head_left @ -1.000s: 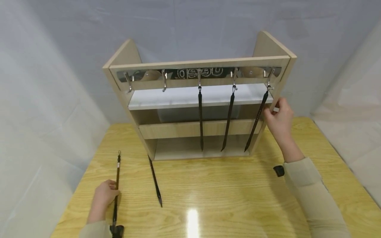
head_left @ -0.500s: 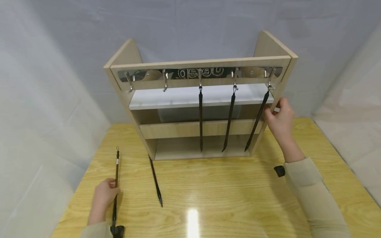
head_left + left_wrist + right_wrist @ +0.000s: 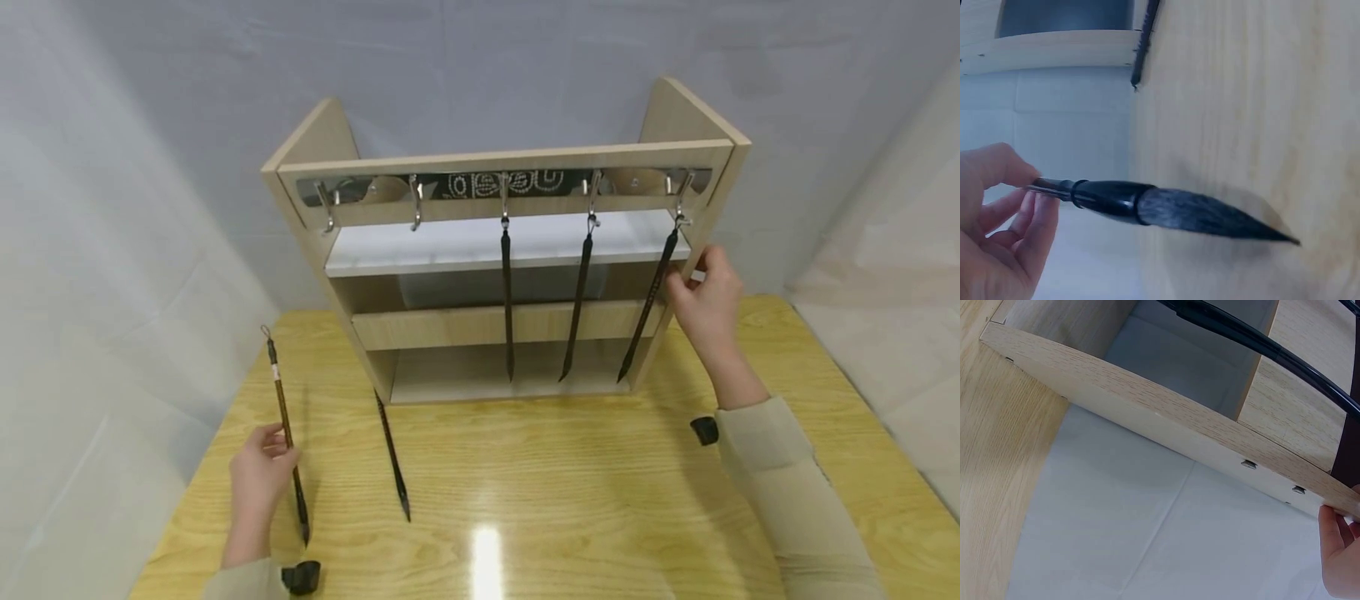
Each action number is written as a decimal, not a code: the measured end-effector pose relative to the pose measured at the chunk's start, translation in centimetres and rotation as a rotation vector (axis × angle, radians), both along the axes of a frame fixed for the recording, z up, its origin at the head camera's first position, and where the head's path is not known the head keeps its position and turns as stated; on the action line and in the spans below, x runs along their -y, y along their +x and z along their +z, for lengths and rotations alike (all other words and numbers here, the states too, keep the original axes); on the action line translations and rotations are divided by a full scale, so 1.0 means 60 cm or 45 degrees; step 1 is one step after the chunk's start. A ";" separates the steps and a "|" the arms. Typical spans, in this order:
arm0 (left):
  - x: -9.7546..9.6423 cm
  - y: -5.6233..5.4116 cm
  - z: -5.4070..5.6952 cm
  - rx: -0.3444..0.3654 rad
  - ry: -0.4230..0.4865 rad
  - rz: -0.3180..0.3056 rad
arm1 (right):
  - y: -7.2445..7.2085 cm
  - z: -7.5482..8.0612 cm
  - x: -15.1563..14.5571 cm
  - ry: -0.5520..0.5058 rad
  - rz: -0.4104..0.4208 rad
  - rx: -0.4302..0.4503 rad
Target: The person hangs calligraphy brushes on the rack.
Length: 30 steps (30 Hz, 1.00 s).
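Observation:
My left hand (image 3: 258, 471) pinches the brown handle of a calligraphy brush (image 3: 280, 400) between thumb and fingers. Its hanging loop points up and away, while the dark bristle tip (image 3: 1210, 215) slants down, close over the table. On the right, my right hand (image 3: 705, 304) grips the side panel (image 3: 1147, 403) of a light wooden shelf rack (image 3: 435, 329), thumb in front. Three dark brushes hang by loops from the rack's hooks: one brush (image 3: 507, 308) at the middle, another brush (image 3: 577, 308) beside it, and a third brush (image 3: 648, 308) near my right hand.
Another brush (image 3: 393, 462) lies on the yellow wood-grain table (image 3: 570, 483), its upper end by the rack's left foot. At the rack's left, two metal hooks, an outer hook (image 3: 325, 208) and an inner hook (image 3: 415, 204), carry nothing. White sheeting (image 3: 480, 75) stands behind.
My left hand has lifted the brush from the table and moved slightly away from me; the brush now tilts with its loop end up and leftward. My right hand stays on the rack.

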<state>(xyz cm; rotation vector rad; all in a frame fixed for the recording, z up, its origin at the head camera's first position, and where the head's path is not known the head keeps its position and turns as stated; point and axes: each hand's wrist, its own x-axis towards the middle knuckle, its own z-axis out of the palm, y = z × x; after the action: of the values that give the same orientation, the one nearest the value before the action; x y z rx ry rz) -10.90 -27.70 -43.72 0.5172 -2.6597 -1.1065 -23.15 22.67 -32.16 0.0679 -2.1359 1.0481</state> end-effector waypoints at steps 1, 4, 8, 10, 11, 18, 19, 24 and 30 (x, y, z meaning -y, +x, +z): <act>-0.002 -0.001 0.001 -0.032 0.004 0.012 | 0.000 0.000 0.000 -0.001 0.001 0.002; -0.008 -0.003 0.006 -0.118 -0.001 0.045 | 0.000 0.000 0.000 0.004 0.002 0.001; -0.016 -0.006 0.013 -0.202 -0.009 0.090 | -0.001 -0.001 0.000 0.009 -0.002 0.005; -0.021 -0.006 0.017 -0.227 0.002 0.106 | -0.001 -0.001 0.000 0.011 -0.007 0.003; -0.023 -0.007 0.019 -0.243 0.009 0.116 | -0.001 -0.001 0.000 0.013 -0.008 0.002; -0.042 -0.012 0.033 -0.385 0.085 0.135 | -0.001 0.000 0.000 0.008 -0.002 -0.011; -0.045 -0.012 0.035 -0.406 0.096 0.127 | -0.001 0.000 0.000 0.007 -0.001 -0.011; -0.060 -0.014 0.042 -0.473 0.119 0.095 | -0.001 0.001 0.000 0.001 0.003 -0.014; -0.078 -0.018 0.053 -0.574 0.170 0.070 | -0.001 0.000 0.001 -0.012 0.014 -0.021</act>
<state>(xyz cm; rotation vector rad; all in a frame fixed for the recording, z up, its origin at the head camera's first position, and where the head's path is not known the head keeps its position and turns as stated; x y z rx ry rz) -12.00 -23.02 -40.52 0.3141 -2.1838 -1.2223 -23.21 22.63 -32.13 0.0838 -2.1176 1.0603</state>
